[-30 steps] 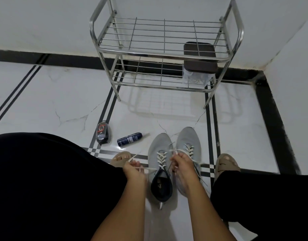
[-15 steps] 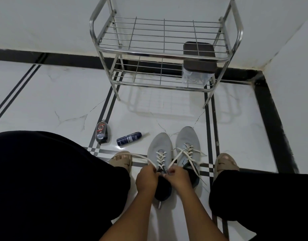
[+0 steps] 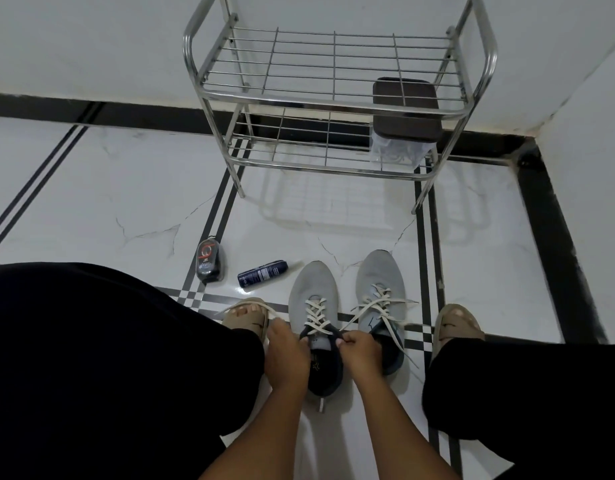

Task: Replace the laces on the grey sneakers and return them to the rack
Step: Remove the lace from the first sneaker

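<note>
The left hand [image 3: 288,355] is pinching one end of the white lace [image 3: 315,317], which is trailing off over the left foot; the right hand [image 3: 359,351] is gripping the other end at the collar of the left grey sneaker [image 3: 313,296]. The right grey sneaker [image 3: 380,278] is sitting just beside it on the floor [image 3: 126,202], laces loose. Ahead, the metal rack [image 3: 334,98] is standing against the wall.

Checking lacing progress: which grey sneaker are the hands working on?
The left sneaker, nearer the spray can; both hands grip its lace ends. The right sneaker lies untouched.
</note>
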